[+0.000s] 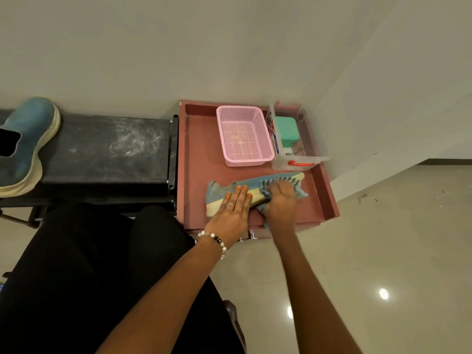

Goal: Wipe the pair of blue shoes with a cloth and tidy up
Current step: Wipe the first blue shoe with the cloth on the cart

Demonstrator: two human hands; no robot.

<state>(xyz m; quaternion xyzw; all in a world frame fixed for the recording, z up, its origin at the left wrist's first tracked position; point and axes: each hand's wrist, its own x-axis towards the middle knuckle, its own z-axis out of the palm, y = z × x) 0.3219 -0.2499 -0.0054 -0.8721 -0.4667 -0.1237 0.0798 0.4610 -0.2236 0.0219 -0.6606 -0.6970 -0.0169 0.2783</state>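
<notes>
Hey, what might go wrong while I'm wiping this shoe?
The left hand only lies flat on the blue shoe on the red tray, so hard rubbing by the right hand with the striped blue cloth might slide it into the clear plastic box just behind.

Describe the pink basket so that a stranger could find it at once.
Look at the reddish tray beside the black bench. At its far end stands the pink basket, left of a clear plastic box. Only the basket is pink, perforated and empty.

red tray point(329, 198): blue shoe point(219, 191), pink basket point(244, 135), clear box point(298, 159) | black bench point(107, 152): second blue shoe point(25, 146)
</notes>
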